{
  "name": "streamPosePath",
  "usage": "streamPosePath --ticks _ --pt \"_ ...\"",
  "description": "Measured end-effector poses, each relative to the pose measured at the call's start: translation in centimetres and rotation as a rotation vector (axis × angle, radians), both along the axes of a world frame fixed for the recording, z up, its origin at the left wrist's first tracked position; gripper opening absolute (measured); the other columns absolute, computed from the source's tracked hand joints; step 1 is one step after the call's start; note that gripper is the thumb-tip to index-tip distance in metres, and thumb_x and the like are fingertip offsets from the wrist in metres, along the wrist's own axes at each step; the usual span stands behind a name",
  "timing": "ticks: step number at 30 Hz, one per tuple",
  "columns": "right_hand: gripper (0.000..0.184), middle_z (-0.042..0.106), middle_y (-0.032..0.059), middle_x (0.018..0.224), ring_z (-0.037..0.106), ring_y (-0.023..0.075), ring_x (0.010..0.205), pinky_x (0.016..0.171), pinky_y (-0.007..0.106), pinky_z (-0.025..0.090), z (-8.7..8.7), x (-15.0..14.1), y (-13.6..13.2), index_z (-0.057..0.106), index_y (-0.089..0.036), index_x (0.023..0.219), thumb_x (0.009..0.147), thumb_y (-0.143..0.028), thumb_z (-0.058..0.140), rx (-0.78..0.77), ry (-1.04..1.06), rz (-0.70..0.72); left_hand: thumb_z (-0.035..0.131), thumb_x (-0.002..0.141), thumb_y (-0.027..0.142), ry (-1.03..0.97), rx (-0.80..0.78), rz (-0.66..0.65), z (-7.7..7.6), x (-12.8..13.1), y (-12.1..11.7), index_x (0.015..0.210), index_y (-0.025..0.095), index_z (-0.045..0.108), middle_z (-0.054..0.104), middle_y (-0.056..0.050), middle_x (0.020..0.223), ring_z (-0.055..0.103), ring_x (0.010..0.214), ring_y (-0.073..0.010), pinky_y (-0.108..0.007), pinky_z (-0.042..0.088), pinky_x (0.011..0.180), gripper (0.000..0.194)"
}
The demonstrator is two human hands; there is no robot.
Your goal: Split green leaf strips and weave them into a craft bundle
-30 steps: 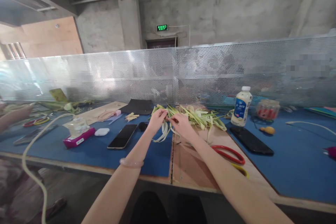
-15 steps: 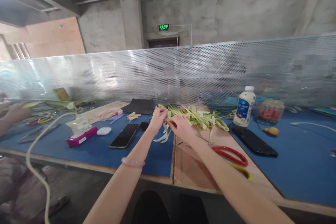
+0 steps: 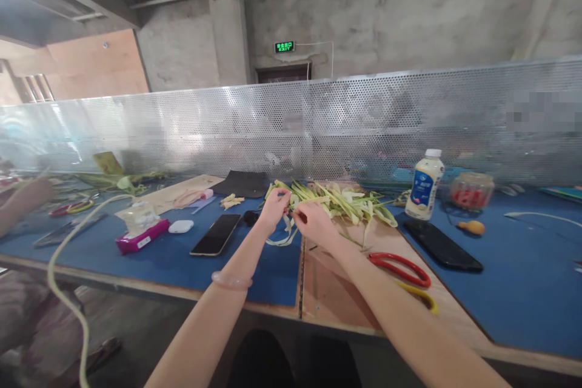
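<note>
Over the middle of the table, my left hand (image 3: pixel 275 207) is pinched on narrow pale green leaf strips (image 3: pixel 287 235) that look like corn husk. They curl down below my fingers onto the blue mat. Close by on the right, my right hand (image 3: pixel 314 219) has thumb and fingers pressed together at the same strips, with a small gap between the hands. What lies between the right fingertips is too small to make out. Behind both hands spreads a loose pile of green and yellowish leaves (image 3: pixel 354 203). Scissors with red and yellow handles (image 3: pixel 400 267) lie partly under my right forearm.
Left of my hands lie a phone (image 3: pixel 215 234), a white case (image 3: pixel 180 227) and a pink wipes pack (image 3: pixel 142 236). To the right are a bottle (image 3: pixel 424 188), a black phone (image 3: pixel 441 245) and a jar (image 3: pixel 471 191). A co-worker's hand (image 3: pixel 34 197) is at far left.
My hands stay at nearly the same spot, with the fingers shifting slightly. The hanging strips have changed their curl. The co-worker's hand at far left has moved a little.
</note>
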State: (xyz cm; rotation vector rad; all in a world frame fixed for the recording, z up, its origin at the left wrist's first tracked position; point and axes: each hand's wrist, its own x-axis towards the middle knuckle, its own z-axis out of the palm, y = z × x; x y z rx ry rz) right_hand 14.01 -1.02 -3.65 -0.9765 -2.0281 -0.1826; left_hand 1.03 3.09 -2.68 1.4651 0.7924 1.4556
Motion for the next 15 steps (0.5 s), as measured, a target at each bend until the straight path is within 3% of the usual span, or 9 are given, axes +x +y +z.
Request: streamPosePath --ticks 4,9,15 --pt "0.021 0.051 0.0011 0.061 0.046 0.0158 0.064 0.069 0.028 0.033 0.2 0.0 0.0 0.047 -0.020 0.060 0.079 -0.027 0.048 -0.070 0.112 0.044 0.058 0.074 0.038 -0.001 0.005 -0.014 0.2 0.0 -0.1 0.082 0.018 0.043 0.035 0.011 0.045 0.031 0.036 -0.0035 -0.017 0.027 0.041 0.027" --pt "0.029 0.053 0.0009 0.064 0.047 0.0142 0.059 0.058 0.026 0.036 0.7 0.3 0.5 0.054 -0.018 0.074 0.084 -0.039 0.038 -0.208 0.375 0.042 0.059 0.073 0.041 0.043 0.007 -0.115 0.4 0.1 -0.6 0.087 0.017 0.046 0.031 0.012 0.043 0.030 0.037 -0.0040 -0.017 0.027 0.041 0.031" --pt "0.040 0.052 -0.0005 0.054 0.045 0.0136 0.052 0.052 0.026 0.034 0.4 0.8 1.6 0.061 -0.016 0.066 0.076 -0.052 0.045 -0.395 0.603 0.110 0.058 0.074 0.045 0.128 0.018 -0.215 0.4 0.1 -1.0 0.093 0.014 0.050 0.031 0.010 0.045 0.029 0.038 -0.0040 -0.017 0.025 0.039 0.037"
